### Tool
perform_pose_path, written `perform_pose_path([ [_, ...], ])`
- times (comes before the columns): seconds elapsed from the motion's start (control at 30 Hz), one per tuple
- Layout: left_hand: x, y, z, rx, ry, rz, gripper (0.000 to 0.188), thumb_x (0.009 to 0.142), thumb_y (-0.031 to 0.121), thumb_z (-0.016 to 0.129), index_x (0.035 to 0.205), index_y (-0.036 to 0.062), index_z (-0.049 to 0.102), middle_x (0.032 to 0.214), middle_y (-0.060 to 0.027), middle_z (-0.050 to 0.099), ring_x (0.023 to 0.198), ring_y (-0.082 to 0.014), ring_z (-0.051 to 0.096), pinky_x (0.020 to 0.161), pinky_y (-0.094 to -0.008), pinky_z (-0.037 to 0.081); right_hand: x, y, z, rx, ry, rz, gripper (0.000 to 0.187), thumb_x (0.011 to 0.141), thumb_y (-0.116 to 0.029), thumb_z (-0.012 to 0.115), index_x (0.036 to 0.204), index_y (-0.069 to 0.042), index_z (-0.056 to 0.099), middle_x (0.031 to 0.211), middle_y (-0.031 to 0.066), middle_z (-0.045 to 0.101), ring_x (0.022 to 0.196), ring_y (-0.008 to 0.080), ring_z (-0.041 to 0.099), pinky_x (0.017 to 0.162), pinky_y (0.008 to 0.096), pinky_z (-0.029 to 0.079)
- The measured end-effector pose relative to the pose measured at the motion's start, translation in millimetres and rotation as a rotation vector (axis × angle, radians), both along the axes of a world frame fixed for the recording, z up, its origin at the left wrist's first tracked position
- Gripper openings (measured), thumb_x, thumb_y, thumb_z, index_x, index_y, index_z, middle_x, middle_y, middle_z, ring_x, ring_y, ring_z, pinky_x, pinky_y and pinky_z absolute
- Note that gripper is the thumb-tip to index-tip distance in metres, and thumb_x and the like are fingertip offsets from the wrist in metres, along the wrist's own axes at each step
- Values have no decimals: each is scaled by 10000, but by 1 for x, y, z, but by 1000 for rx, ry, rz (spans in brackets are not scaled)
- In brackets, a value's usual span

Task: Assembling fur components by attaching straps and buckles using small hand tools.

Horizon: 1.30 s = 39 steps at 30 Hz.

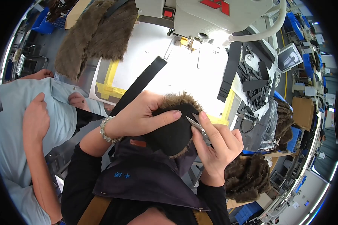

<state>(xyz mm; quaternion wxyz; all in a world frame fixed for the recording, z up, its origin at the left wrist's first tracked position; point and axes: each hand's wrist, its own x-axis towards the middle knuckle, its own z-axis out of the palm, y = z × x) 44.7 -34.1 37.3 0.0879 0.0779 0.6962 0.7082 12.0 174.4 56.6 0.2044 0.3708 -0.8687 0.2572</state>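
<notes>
My left hand (pixel 146 116) grips a rounded black fabric piece (pixel 171 138) trimmed with brown fur (pixel 180 99), its thumb lying flat on the black side. In my right hand (pixel 219 144) is a pair of thread snips (pixel 196 125), pinched between thumb and fingers. The pointed metal tips of the snips rest at the right edge of the black fabric, close to my left thumb. Whether the blades touch a thread is too small to tell. Both hands are above my dark apron (pixel 146 180), in front of the lit white work surface (pixel 150 43).
A white sewing machine (pixel 221 17) stands beyond my hands. Black strips lie left (pixel 142 82) and right (pixel 229 71), with a pile of black pieces (pixel 255 82) farther right. Brown fur (pixel 114 33) hangs at the far left. Near my left arm is a person in light blue (pixel 26 112).
</notes>
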Motion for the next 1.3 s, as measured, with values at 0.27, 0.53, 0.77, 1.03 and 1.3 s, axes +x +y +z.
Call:
perform_pose_path([
  [0.27,0,2,0,23,25,24,226,878,129,566,978,-68,611,744,-50,642,696,-34,527,611,-213,447,0,1,-1,-2,-3,25,474,562,-134,773,1029,-146,698,572,-66,460,466,75,402,450,258,209],
  [0.53,2,1,-1,-28,36,39,223,873,134,571,966,-65,608,717,-62,633,674,-42,522,603,-220,441,2,0,2,9,-2,7,466,561,-132,777,1020,-138,700,570,-65,451,466,76,402,449,254,213],
  [0.77,1,0,1,-5,16,5,229,877,134,566,985,-63,609,736,-54,639,680,-45,528,610,-225,446,2,1,1,-2,36,26,447,557,-144,784,997,-134,708,583,-56,443,473,74,399,446,254,216],
  [1.03,2,4,-3,24,39,8,223,880,140,562,958,-64,609,724,-60,636,667,-47,531,597,-227,442,3,-1,-2,-3,95,43,417,565,-134,781,977,-145,714,564,-68,417,448,70,366,450,262,178],
  [1.3,3,3,-5,-34,78,29,220,856,130,569,954,-63,606,653,-90,601,608,-50,506,553,-239,424,3,-1,1,39,78,40,393,575,-135,773,963,-169,719,555,-73,384,433,76,332,458,263,169],
])
